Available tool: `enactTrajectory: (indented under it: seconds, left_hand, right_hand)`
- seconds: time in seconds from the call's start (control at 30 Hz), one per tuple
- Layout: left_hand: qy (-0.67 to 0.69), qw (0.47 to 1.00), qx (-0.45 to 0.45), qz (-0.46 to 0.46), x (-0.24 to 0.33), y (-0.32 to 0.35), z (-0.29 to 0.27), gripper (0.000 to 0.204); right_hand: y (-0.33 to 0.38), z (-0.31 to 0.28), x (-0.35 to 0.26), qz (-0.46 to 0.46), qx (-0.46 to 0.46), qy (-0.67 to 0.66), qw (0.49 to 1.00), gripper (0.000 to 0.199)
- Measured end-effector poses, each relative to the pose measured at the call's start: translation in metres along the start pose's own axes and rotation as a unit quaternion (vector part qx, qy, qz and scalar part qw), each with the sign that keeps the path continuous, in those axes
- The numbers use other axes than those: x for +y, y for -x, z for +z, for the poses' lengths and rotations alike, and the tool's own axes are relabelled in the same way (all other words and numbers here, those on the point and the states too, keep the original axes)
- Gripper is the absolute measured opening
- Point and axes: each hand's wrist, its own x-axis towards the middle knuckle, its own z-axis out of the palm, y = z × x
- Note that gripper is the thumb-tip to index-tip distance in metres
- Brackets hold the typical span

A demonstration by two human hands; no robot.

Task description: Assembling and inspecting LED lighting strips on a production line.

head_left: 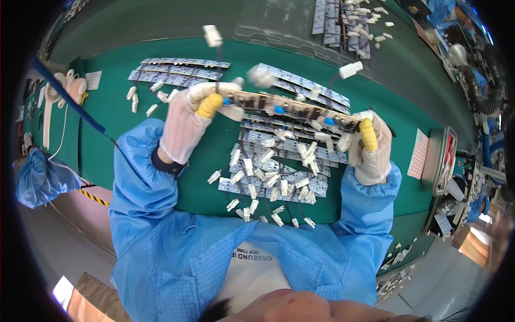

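Note:
Both hands hold one long, narrow circuit board (298, 109) up above the bench, edge toward me, with blue and dark components along it. My left hand (185, 112), white-gloved with a yellow-wrapped thumb, is closed on its left end. Gripping the right end is my right hand (374, 147), gloved and wrapped the same way. Wires with white connectors stick out from the board: one white connector (213, 36) above my left hand, another (351, 70) near the right end. Below lies a stack of strip circuit boards (279, 185) with many white connectors, partly hidden by the held board.
On the green mat (110, 99) lie more strip boards (182, 71) at left and others (327, 96) behind the held board. A clear plastic tray (268, 35) and further boards (331, 24) are at the back. A metal box (440, 161) stands right; a small fan (55, 91), left.

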Motion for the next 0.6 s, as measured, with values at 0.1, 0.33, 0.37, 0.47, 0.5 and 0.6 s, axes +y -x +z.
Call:
enactTrajectory:
  seconds: [0.1, 0.33, 0.37, 0.47, 0.5, 0.6]
  left_hand:
    - [-0.062, 0.997, 0.043, -0.02, -0.01, -0.002, -0.005, 0.022]
    - [-0.017, 0.999, 0.04, -0.009, -0.007, 0.001, 0.002, 0.056]
    - [-0.018, 0.999, 0.038, -0.01, -0.007, 0.001, 0.0, 0.056]
    - [-0.142, 0.99, 0.006, 0.018, -0.004, -0.002, -0.006, 0.066]
    - [-0.13, 0.991, -0.006, 0.004, -0.002, -0.002, -0.006, 0.066]
    - [-0.104, 0.994, 0.003, -0.019, -0.004, 0.0, -0.002, 0.063]
  right_hand:
    - [0.003, 0.018, 0.001, 0.012, 0.02, -0.101, 0.995, 0.034]
    - [-0.002, 0.001, -0.002, 0.044, -0.054, -0.054, 0.996, 0.052]
    - [-0.001, -0.001, -0.002, 0.039, -0.052, -0.039, 0.997, 0.055]
    - [-0.004, 0.002, 0.003, 0.025, -0.042, -0.032, 0.998, 0.062]
    - [-0.003, 0.005, 0.003, 0.025, -0.029, -0.047, 0.998, 0.062]
    - [-0.016, -0.012, 0.017, -0.354, -0.048, 0.397, 0.845, 0.017]
